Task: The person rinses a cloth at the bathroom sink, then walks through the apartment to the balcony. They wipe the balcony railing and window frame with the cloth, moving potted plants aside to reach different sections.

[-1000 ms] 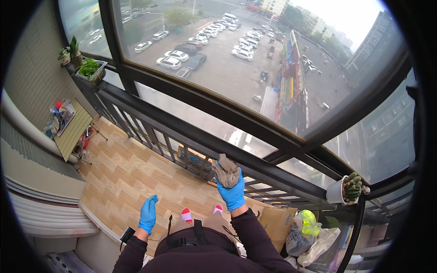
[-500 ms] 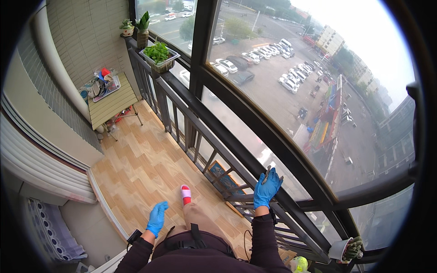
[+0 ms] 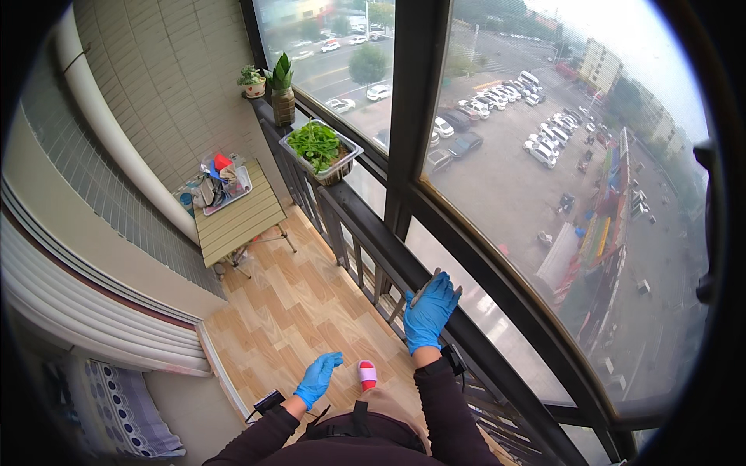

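Note:
My right hand [image 3: 428, 317], in a blue glove, presses down on the dark top rail [image 3: 388, 252] below the window. Bits of a grey-brown cloth [image 3: 422, 293] stick out beside its fingers; most of the cloth is hidden under the palm. Over the wooden floor hangs my left hand [image 3: 317, 380], also gloved in blue, with its fingers loosely stretched and nothing in it. Farther along the same rail stands a clear plastic tub [image 3: 339, 169] of leafy green plants.
Beyond the tub are a tall potted plant [image 3: 282, 101] and a small flower pot [image 3: 253, 87]. A folding table [image 3: 242, 225] bears a tray of odds and ends. Dark railing bars run below the rail. Large window panes [image 3: 528, 210] overlook a car park. Patterned fabric [image 3: 128, 408] lies lower left.
My right hand has slid farther along the rail with the cloth. The view has shifted, so the table and plants now appear lower and more to the right. My left hand remains empty.

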Tool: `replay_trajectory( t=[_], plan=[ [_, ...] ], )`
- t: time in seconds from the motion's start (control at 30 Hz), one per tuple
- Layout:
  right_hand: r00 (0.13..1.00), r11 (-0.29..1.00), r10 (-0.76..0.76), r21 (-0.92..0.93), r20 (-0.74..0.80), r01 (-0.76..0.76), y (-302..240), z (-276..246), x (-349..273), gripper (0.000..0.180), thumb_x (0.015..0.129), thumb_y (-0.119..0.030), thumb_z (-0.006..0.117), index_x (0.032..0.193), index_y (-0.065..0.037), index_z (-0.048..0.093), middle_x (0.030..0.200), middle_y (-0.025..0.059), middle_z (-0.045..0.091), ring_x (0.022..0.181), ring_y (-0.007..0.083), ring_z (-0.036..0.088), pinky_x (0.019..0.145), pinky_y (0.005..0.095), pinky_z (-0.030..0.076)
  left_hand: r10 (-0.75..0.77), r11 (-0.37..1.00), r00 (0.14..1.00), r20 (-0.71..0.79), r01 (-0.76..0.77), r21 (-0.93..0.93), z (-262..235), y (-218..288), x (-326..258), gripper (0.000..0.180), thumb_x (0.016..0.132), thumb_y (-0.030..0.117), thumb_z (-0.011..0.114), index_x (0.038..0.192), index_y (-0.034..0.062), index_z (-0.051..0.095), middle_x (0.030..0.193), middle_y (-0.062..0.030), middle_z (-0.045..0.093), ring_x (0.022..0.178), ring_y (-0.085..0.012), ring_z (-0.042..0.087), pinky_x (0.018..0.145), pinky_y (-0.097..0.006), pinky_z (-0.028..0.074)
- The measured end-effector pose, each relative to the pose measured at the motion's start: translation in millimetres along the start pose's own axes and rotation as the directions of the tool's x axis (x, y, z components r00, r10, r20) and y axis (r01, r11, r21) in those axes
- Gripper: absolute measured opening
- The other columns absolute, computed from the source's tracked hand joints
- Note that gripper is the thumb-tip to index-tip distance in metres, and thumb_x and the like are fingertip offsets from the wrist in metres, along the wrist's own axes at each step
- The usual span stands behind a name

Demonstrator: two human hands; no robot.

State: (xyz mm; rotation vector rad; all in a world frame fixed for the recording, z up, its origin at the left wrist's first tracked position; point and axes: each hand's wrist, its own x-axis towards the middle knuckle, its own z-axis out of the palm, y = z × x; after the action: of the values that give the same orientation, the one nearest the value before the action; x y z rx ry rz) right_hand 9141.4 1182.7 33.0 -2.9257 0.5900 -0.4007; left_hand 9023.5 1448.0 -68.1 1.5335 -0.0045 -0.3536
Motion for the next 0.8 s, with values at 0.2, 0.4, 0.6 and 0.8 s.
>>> replay_trajectory(
  t=[0.2,0.4,0.6,0.8],
  plan=[
    [0.997,0.998,-0.063,0.019,-0.041,0.064,-88.0,36.5,70.0,0.087,0.079,-0.044,0.067,0.140,0.005,0.028,0.135,0.0217,0.044,0.126,0.0336,0.041,0.115,0.0499,0.013,-0.005,0.997,0.995,-0.101,-0.003,-0.075,-47.9,29.9,39.2,0.046,0.100,0.038,0.044,0.122,-0.0009,0.054,0.116,-0.0108,0.062,0.106,-0.0192,0.060,0.096,-0.033,0.043],
    [0.989,0.987,-0.101,0.113,-0.106,0.113,-155.4,67.0,119.6,0.091,0.073,-0.036,0.073,0.138,0.007,0.027,0.133,0.0219,0.043,0.125,0.0354,0.039,0.115,0.0492,0.014,-0.070,0.988,0.983,-0.170,0.044,-0.149,-126.8,78.0,116.6,0.052,0.098,0.048,0.041,0.126,0.0056,0.054,0.118,-0.0098,0.062,0.108,-0.0204,0.060,0.097,-0.036,0.042],
    [0.995,0.989,-0.085,0.121,-0.052,0.091,-178.7,65.8,134.0,0.088,0.071,-0.031,0.073,0.138,0.006,0.029,0.130,0.0202,0.045,0.124,0.0342,0.040,0.114,0.0492,0.016,-0.031,0.972,0.998,-0.057,0.017,-0.234,-198.3,147.2,250.0,0.053,0.097,0.050,0.043,0.135,0.0128,0.047,0.125,-0.0099,0.057,0.116,-0.0211,0.055,0.100,-0.039,0.039],
    [0.990,0.980,-0.077,0.175,-0.120,0.097,-189.5,52.2,132.4,0.087,0.065,-0.021,0.077,0.137,0.003,0.034,0.122,0.0179,0.050,0.115,0.0343,0.046,0.113,0.0474,0.019,-0.018,0.910,0.983,0.185,0.093,-0.404,-210.0,194.7,365.8,0.076,0.090,0.056,0.053,0.149,0.0176,0.024,0.142,-0.0186,0.038,0.130,-0.0295,0.040,0.105,-0.048,0.034]
  ],
)
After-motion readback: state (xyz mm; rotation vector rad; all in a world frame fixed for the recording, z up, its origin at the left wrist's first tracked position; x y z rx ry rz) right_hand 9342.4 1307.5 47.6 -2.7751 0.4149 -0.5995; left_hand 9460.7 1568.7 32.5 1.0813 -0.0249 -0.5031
